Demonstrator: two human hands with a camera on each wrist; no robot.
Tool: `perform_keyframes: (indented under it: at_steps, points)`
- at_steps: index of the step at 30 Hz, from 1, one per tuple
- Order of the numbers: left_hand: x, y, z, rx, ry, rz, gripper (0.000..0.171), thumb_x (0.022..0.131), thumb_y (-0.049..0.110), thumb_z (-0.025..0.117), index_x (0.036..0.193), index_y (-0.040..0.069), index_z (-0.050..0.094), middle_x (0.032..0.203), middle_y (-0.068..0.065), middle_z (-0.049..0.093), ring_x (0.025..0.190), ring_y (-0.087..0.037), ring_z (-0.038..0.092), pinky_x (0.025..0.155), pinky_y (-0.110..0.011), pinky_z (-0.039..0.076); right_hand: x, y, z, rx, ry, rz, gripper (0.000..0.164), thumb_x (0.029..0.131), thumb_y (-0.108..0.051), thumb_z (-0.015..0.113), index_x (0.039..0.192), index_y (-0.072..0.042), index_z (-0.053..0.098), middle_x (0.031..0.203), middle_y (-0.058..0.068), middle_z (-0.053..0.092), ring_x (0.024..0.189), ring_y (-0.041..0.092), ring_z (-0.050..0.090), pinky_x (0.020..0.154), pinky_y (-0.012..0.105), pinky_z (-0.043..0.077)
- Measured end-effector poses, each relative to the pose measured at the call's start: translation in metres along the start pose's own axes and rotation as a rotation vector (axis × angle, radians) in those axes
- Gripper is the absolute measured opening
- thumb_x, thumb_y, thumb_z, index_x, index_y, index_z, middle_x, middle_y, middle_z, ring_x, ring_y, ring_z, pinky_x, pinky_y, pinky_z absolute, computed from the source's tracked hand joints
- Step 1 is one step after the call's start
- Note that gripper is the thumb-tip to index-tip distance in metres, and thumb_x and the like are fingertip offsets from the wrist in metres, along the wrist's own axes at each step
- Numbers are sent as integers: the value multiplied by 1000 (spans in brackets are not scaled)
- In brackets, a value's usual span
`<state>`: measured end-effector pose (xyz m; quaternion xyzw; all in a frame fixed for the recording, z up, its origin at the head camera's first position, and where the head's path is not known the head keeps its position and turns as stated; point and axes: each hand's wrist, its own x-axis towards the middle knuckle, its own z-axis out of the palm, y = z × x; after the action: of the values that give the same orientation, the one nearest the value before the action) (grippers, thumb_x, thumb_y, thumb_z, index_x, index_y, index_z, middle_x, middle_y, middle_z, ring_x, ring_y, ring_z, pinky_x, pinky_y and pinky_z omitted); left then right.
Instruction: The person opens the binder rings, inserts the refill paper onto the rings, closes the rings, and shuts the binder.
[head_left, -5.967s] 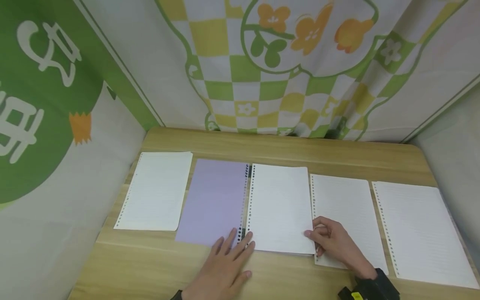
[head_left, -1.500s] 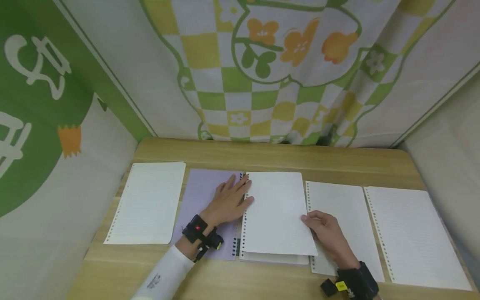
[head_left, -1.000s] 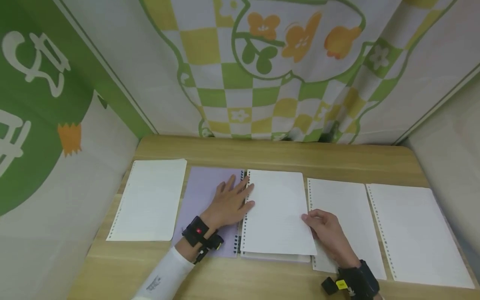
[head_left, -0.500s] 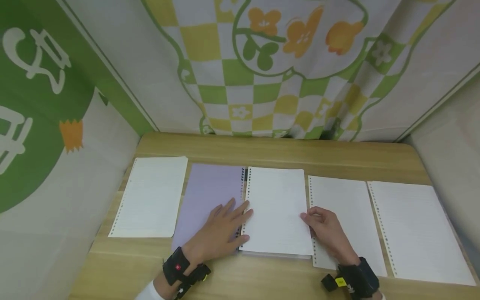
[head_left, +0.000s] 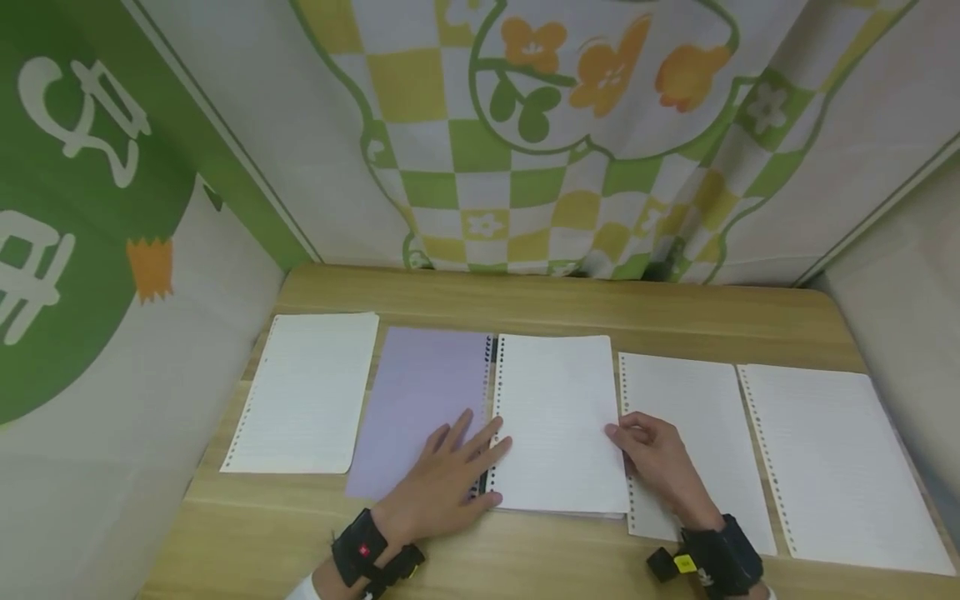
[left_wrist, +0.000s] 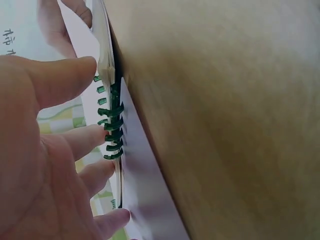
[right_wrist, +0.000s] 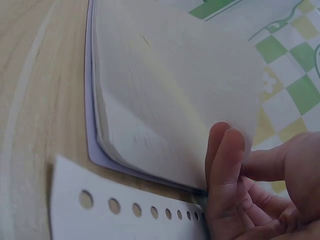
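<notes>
A ring-bound notebook lies open in the head view, its purple cover (head_left: 431, 392) on the left and a stack of white lined pages on the right. My left hand (head_left: 442, 483), fingers spread, rests across the spine near its close end. The left wrist view shows its fingertips touching the page edge beside the dark green binding rings (left_wrist: 114, 132). My right hand (head_left: 660, 454) pinches the right edge of the top sheet (head_left: 558, 400) between thumb and fingers. In the right wrist view this sheet (right_wrist: 185, 75) is raised off the pages beneath.
Loose punched sheets lie on the wooden table (head_left: 420, 292): a lined sheet (head_left: 307, 392) left of the notebook, another sheet (head_left: 690, 417) partly under my right hand, and a third sheet (head_left: 840, 458) at far right. A patterned curtain (head_left: 540, 192) hangs behind the table.
My left hand has slid down the spine from its far end toward its near end. My right hand keeps its pinch, and the sheet's lower edge now sits closer to the stack's edge.
</notes>
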<state>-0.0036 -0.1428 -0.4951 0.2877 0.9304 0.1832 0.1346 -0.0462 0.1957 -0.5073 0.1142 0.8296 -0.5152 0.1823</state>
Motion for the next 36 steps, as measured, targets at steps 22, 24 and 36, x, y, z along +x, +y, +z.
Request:
perform_keyframes:
  at_steps: [22, 24, 36]
  points:
    - [16, 15, -4, 98, 50, -31, 63, 97, 42, 71, 152, 14, 57, 166, -13, 45, 155, -49, 33, 124, -69, 28, -13, 12, -37, -108, 54, -92, 31, 105, -22, 71, 124, 2, 69, 102, 13, 78, 83, 18, 75, 72, 28, 62]
    - [25, 22, -9, 144, 71, -33, 54, 97, 41, 71, 141, 11, 64, 155, -14, 54, 151, -44, 40, 124, -66, 29, -16, 17, -49, -206, 119, -131, 31, 104, -23, 72, 124, 1, 70, 106, 14, 78, 89, 21, 75, 75, 27, 60]
    - [78, 92, 4, 428, 130, 147, 49, 102, 50, 65, 142, 21, 63, 155, -1, 56, 148, -31, 47, 122, -52, 40, -41, 40, -103, -527, 287, -82, 70, 93, -25, 81, 140, 17, 51, 140, 44, 46, 128, 61, 49, 104, 71, 47]
